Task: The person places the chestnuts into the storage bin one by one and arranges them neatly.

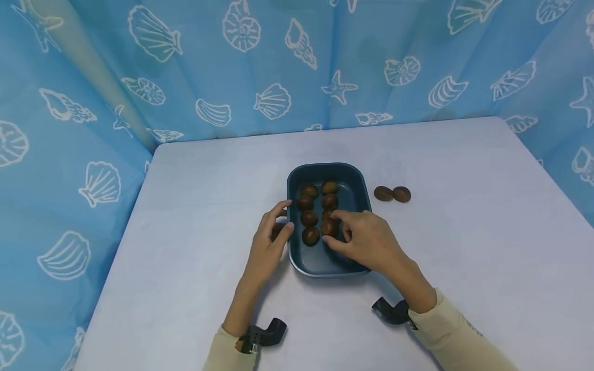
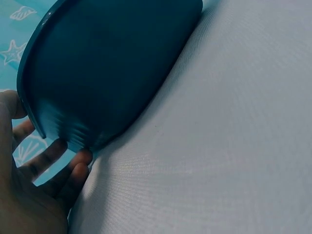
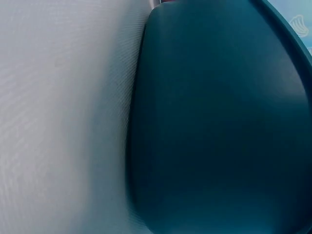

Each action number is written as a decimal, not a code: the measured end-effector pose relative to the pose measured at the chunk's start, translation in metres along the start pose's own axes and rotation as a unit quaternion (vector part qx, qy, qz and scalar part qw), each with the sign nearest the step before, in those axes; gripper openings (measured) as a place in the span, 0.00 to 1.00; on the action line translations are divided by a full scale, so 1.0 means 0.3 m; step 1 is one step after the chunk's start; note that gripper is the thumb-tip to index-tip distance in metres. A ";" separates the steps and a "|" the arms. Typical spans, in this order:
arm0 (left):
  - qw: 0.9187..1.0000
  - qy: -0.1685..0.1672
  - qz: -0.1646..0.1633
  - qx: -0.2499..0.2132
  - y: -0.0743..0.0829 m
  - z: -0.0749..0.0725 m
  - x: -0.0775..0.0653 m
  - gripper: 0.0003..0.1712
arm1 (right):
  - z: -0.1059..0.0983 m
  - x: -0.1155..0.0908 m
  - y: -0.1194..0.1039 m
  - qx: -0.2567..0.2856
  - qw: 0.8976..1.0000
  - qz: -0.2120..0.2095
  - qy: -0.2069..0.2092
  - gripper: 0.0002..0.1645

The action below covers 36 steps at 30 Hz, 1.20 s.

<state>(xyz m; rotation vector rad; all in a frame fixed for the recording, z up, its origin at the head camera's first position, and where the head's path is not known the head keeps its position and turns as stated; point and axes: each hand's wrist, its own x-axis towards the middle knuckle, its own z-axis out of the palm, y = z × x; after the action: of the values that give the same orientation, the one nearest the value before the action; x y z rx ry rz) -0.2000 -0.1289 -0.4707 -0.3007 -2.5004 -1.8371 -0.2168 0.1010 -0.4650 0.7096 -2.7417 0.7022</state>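
A dark blue tray (image 1: 348, 265) stands on the white table, with several glossy brown oval nuts inside in two rough columns. My right hand (image 1: 373, 239) reaches over the tray's right rim. Between thumb and index finger it pinches a brown nut (image 1: 330, 228) at the near end of the right column. The left column ends in another nut (image 1: 310, 236). At the left rim my left hand (image 1: 268, 250) touches the tray with spread fingers; in the left wrist view its fingertips (image 2: 58, 146) lie against the outer wall. The right wrist view shows only the tray's side (image 3: 219, 107), without the hand.
Two more brown nuts (image 1: 392, 194) lie side by side on the table, right of the tray. A blue curtain (image 1: 297, 67) with white shell drawings hangs behind and beside the table (image 1: 199, 206). Black wrist cameras (image 1: 269, 332) jut from both wrists.
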 end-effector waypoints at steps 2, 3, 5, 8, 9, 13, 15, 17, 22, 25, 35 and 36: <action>1.000 -0.005 0.000 0.004 -0.004 -0.006 0.001 0.27 | 0.006 -0.002 -0.006 -0.013 1.000 0.001 0.002 0.28; 1.000 -0.007 0.001 0.005 -0.005 -0.007 0.002 0.27 | 0.007 -0.002 -0.008 -0.017 1.000 0.002 0.002 0.28; 1.000 -0.006 -0.001 0.001 0.003 -0.009 -0.001 0.27 | 0.008 0.000 -0.010 -0.026 1.000 0.001 -0.001 0.28; 1.000 0.000 -0.001 0.000 0.011 -0.002 -0.005 0.26 | 0.009 0.002 -0.006 -0.038 0.999 -0.002 -0.006 0.27; 1.000 0.004 -0.004 -0.001 0.013 0.002 -0.008 0.26 | 0.010 0.001 -0.004 -0.041 0.999 -0.003 -0.008 0.27; 1.000 0.012 -0.014 -0.002 0.014 0.014 -0.021 0.26 | 0.013 -0.005 0.002 -0.058 0.998 -0.010 -0.017 0.28; 1.000 0.010 -0.013 -0.003 0.012 0.017 -0.021 0.26 | 0.014 -0.007 0.003 -0.065 0.998 -0.011 -0.017 0.28; 1.000 0.008 -0.009 -0.002 0.012 0.017 -0.017 0.26 | 0.014 -0.007 0.004 -0.069 0.997 -0.011 -0.014 0.28; 1.000 0.000 -0.002 0.005 0.018 0.006 -0.002 0.26 | 0.012 -0.003 -0.002 -0.070 0.997 -0.002 -0.015 0.28; 1.000 -0.006 0.000 0.007 0.021 0.001 0.003 0.26 | 0.008 0.000 -0.007 -0.075 0.997 0.002 -0.017 0.27; 1.000 -0.002 -0.006 0.004 0.023 -0.001 -0.005 0.26 | 0.007 0.006 -0.016 -0.084 0.995 0.012 -0.042 0.29; 1.000 -0.002 -0.006 0.004 0.023 0.001 -0.006 0.26 | 0.007 0.006 -0.016 -0.087 0.995 0.012 -0.045 0.30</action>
<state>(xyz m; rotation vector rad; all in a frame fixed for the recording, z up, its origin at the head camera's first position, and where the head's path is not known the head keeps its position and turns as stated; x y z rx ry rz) -0.1971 -0.1270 -0.4644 -0.2886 -2.5170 -1.8333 -0.2161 0.0957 -0.4643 0.6853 -2.8543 0.4369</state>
